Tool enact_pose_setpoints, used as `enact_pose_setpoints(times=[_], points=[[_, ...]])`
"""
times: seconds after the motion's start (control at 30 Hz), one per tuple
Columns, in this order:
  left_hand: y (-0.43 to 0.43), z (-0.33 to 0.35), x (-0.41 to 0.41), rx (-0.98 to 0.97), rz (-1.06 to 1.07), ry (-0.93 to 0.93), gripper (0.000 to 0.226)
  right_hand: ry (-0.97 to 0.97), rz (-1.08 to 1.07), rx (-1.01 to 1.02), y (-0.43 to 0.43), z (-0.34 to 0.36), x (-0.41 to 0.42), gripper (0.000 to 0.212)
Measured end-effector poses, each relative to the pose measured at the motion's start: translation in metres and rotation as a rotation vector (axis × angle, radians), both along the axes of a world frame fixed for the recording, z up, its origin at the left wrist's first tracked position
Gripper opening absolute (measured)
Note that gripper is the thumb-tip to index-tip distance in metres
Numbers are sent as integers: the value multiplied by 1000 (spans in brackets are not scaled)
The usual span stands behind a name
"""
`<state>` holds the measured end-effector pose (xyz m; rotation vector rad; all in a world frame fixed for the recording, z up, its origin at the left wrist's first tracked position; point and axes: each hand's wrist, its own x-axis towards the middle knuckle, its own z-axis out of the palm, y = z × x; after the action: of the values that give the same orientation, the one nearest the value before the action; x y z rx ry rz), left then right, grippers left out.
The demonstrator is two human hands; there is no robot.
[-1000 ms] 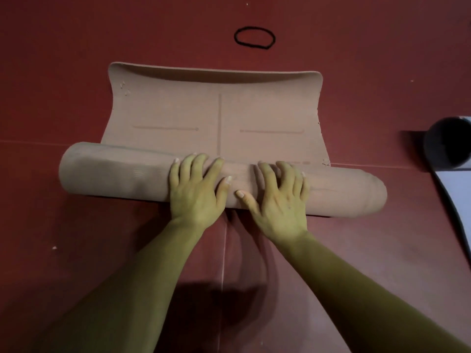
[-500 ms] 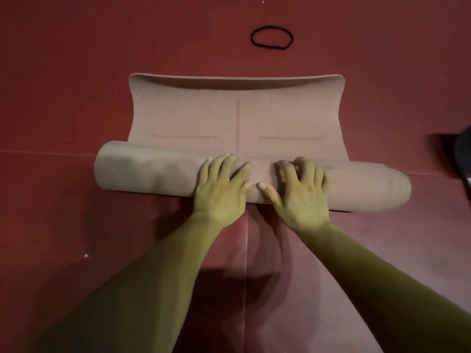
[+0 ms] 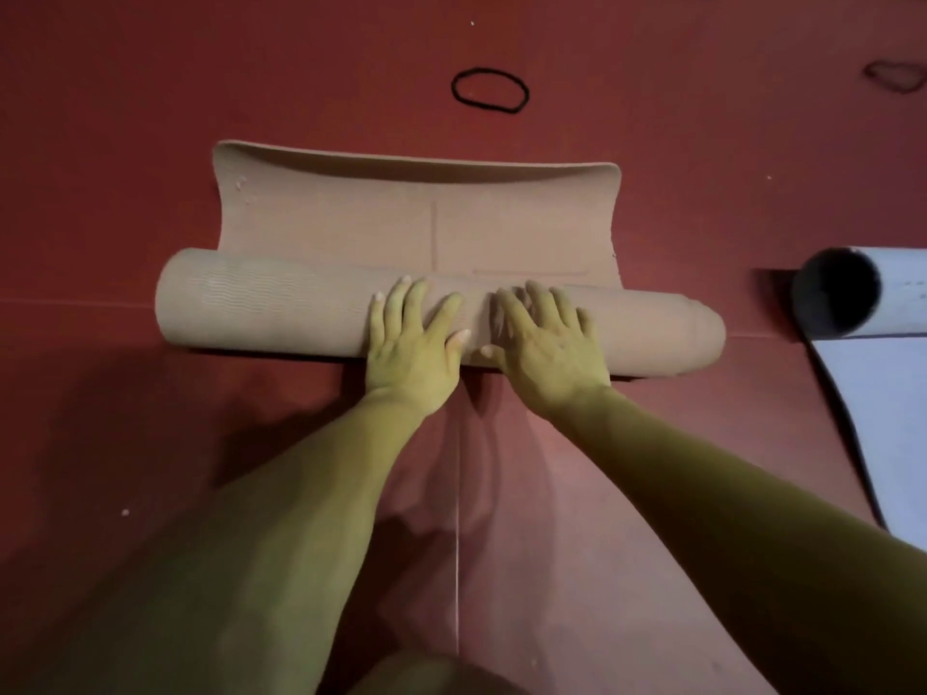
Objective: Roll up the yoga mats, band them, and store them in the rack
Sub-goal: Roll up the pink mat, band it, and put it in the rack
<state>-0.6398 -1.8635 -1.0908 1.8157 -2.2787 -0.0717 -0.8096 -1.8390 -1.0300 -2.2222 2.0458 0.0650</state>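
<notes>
Change: the roll (image 3: 261, 303) sits farther up the mat (image 3: 501, 228) than half a second ago. The flat end is shorter, and the left printed line has gone under the roll.
Head view, mat: tan, lying on the red floor (image 3: 125, 117) and mostly rolled. The flat end (image 3: 326, 213) stretches away from the person, its far edge curled upward.
Roll: lies crosswise, wider than the flat end on both sides, with a step near its right tip.
Left hand (image 3: 411, 343): flat, fingers straight and spread, pressing on the roll's middle.
Right hand (image 3: 547, 348): flat likewise, pressing just beside the left, thumbs near each other.
Band (image 3: 490, 90): black loop on the floor beyond the curled edge, apart from the mat.
Blue mat (image 3: 853, 298): at the right edge, partly rolled. Its dark open end faces the tan roll, and the two do not touch.
</notes>
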Motion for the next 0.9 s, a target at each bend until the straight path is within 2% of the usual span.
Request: enact_pose_setpoints(times=[0.1,0.23,0.33,0.47,0.67,0.8,0.9], points=[[-11,9,1,97,-8,-22,53,-92,-2,124,-3,14,-1,63],[-23,22,-1,149,-17,8,53,-133,-56,262,-14,15,-1,68],[-32,18,3,82,-47,9,53,-139,-60,262,-28,10,-5,68],[-54,3,14,-162,-153,-20,45,-144,-58,106,-54,-10,-11,68],[-90,5,3,-156,-151,-72,43,-255,-84,-309,-64,-41,-8,61],[-108,10,2,-139,-133,-77,45,-243,-69,-366,-75,-53,-6,61],[-116,10,-1,-234,-128,-40,39,-278,-62,-381,-86,-55,-12,62]])
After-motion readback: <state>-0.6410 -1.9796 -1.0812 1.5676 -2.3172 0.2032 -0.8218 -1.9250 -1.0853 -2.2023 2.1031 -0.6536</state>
